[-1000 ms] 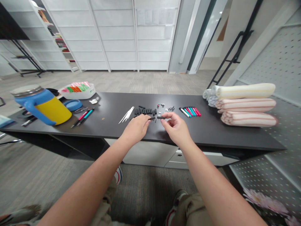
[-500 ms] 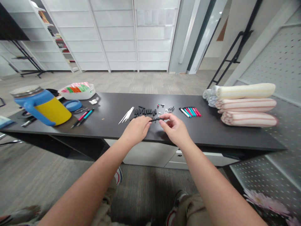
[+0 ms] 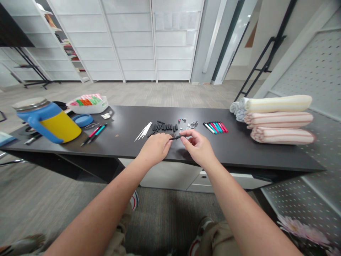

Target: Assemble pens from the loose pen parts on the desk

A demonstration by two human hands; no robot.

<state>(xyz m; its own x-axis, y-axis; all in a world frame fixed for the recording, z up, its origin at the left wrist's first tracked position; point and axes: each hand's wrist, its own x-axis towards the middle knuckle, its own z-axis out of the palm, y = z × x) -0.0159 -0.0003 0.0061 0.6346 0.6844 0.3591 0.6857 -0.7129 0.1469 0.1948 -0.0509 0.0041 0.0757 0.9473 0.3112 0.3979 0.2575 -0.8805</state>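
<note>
A thin black pen part (image 3: 177, 137) bridges the fingertips of both my hands, just above the near side of the dark table. My left hand (image 3: 156, 145) pinches its left end, with the fingers curled and seen from the back. On its right end, the thumb and index finger of my right hand (image 3: 198, 144) are closed. Beyond the hands lie several short black pen pieces (image 3: 166, 127), a fan of white refills (image 3: 143, 131) and small metallic parts (image 3: 192, 124). To the right is a row of coloured pen barrels (image 3: 216, 127). My fingers cover the part's ends.
On the left stand a blue and yellow jug (image 3: 57, 122), a blue lid (image 3: 83, 120), two pens (image 3: 96, 134) and a white tray (image 3: 99, 106) of colourful packets. Rolled towels (image 3: 282, 119) are stacked at the right. The table's front edge (image 3: 239, 164) runs below my wrists.
</note>
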